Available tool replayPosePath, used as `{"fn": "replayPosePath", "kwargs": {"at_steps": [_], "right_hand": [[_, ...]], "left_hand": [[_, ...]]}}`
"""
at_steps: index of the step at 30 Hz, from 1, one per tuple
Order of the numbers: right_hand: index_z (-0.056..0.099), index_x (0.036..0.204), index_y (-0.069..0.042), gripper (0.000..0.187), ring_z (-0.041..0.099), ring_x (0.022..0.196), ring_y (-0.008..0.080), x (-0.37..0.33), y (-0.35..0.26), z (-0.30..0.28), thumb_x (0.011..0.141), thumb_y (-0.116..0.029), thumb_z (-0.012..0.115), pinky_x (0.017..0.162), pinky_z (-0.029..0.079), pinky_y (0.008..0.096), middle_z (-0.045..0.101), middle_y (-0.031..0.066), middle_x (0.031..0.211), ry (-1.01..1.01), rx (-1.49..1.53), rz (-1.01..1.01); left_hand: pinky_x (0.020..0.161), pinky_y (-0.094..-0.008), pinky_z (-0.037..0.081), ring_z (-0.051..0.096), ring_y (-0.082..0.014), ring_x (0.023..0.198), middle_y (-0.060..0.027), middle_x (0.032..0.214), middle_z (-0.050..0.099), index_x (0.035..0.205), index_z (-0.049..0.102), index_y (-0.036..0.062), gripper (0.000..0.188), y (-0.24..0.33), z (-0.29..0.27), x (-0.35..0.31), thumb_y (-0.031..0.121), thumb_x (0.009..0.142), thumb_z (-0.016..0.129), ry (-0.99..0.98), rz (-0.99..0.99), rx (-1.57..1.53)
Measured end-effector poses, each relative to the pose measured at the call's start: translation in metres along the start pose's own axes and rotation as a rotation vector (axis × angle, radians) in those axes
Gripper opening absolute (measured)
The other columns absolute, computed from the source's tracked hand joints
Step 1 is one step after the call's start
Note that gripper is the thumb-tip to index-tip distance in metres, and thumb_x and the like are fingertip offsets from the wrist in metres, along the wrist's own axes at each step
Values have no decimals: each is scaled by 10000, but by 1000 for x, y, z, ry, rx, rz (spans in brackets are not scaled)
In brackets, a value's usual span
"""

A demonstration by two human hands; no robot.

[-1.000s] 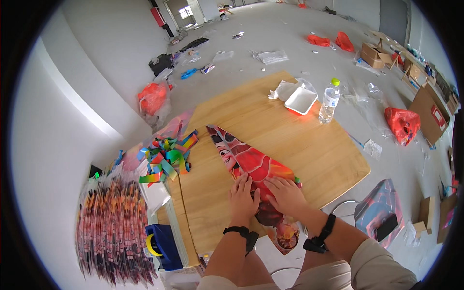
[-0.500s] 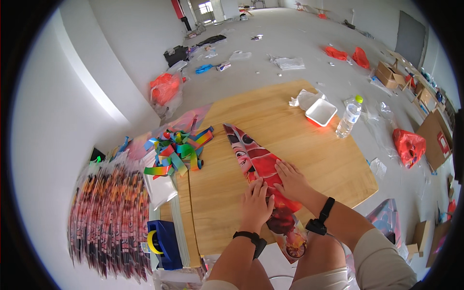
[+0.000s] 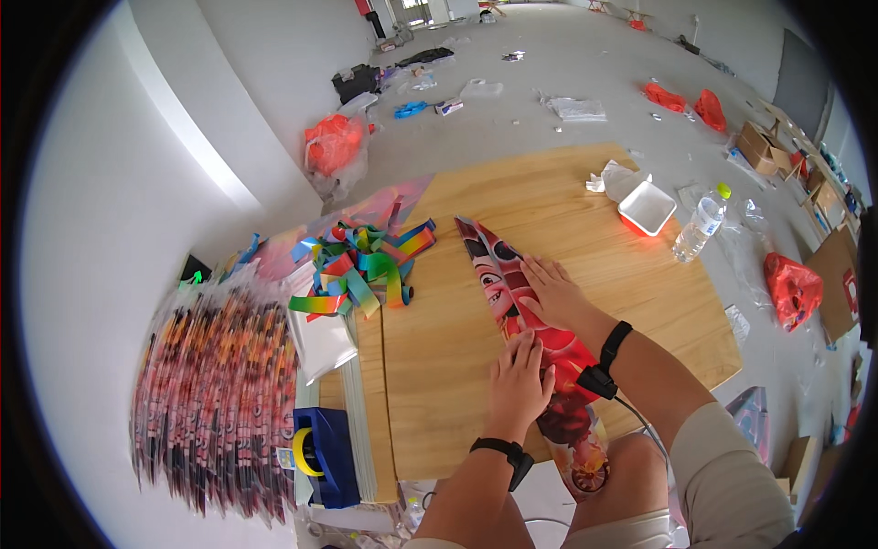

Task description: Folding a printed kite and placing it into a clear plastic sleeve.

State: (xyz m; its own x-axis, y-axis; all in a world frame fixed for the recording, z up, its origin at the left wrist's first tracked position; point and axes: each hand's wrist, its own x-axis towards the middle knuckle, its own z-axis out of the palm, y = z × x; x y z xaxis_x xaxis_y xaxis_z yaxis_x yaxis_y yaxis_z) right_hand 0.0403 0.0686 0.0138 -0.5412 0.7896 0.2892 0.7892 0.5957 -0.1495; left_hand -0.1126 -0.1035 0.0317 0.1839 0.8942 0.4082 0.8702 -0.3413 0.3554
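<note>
We had both hands flat on the folded kite, open palms, no grip on anything. Against a second ago, the right hand had moved up the strip away from the body, while the left hand stayed low, just beside the right wrist; our read is that the fold was being pressed flat along its length. The kite was a long narrow red strip with cartoon print, pointed at the far end, lying diagonally on the wooden tabletop, its near end hanging past the edge. Left of the left hand: rainbow ribbon pile, blue tape dispenser, stack of packaged kites. Right of the right hand: plastic bottle, white tray.
</note>
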Motion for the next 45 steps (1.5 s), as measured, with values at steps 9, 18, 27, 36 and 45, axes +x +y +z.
{"fn": "replayPosePath", "kwargs": {"at_steps": [9,18,27,36,45], "right_hand": [[600,1430,-45,529,545,1402,333,-146,-37,-76,940,-218,693,1151,434,501,601,139,1492,-97,258,-70],[568,1469,-33,721,464,1482,336,-188,-80,-94,893,-422,761,1208,388,500,561,143,1528,-92,148,-7],[570,1469,-33,762,472,1451,339,-190,-91,-87,898,-509,741,1206,363,501,563,136,1494,-47,83,46],[606,1422,-43,728,505,1402,320,-185,-94,-87,887,-518,742,1145,406,469,583,123,1438,-20,22,42],[544,1489,-54,842,503,1401,312,-181,-93,-93,857,-566,760,1123,413,460,562,116,1469,-81,12,62]], "left_hand": [[1071,-474,449,493,-274,1422,-51,1574,539,1383,641,59,481,-5,13,-3,281,956,647,1,-10,-19],[1155,-499,400,494,-330,1412,-83,1571,541,1392,629,56,458,-3,5,-4,210,961,639,5,23,-29],[1143,-492,405,513,-331,1384,-73,1578,538,1455,610,76,487,-3,11,-5,217,989,604,-1,30,19],[1163,-479,383,472,-291,1429,-62,1592,525,1490,581,77,512,-1,6,-6,240,1005,595,-38,27,69],[1092,-484,427,561,-347,1325,-100,1508,569,1362,621,68,409,-1,3,-5,187,970,625,-25,-43,-57]]}}
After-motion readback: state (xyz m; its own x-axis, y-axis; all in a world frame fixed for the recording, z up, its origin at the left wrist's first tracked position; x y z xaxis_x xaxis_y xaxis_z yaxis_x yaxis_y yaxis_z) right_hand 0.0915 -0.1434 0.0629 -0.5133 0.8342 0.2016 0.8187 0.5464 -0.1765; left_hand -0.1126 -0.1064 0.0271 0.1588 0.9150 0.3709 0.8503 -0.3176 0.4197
